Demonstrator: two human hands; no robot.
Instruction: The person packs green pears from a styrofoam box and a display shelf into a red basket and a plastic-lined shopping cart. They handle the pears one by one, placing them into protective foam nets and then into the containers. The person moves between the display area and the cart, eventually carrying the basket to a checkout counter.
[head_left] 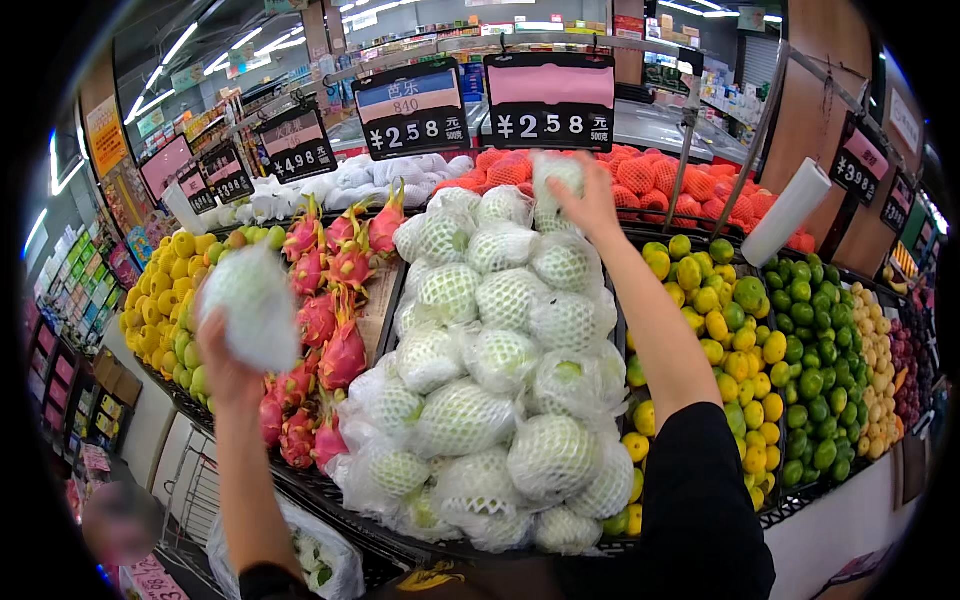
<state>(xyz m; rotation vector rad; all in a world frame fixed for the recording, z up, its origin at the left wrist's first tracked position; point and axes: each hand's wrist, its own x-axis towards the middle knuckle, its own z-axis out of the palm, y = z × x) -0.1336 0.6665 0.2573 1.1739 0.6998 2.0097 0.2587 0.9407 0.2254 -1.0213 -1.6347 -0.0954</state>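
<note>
A heaped pile of pale green guavas (455,295), each in a white foam net and see-through film, fills the middle of the stand. My left hand (228,362) is raised over the left side, closed around a wrapped guava (255,308) that is blurred by motion. Stretched to the far end of the pile, my right hand (594,208) grips another wrapped guava (556,182) from its right side. Part of that hand's grip is hidden behind the fruit.
Dragon fruit (342,352) and yellow fruit (160,290) lie to the left, yellow-green citrus (752,385) and green citrus (808,385) to the right. Orange-netted fruit (640,175) sits behind, under hanging price signs (548,100). A bag roll (788,212), wire cart (192,485) and plastic bag (330,545) flank the stand.
</note>
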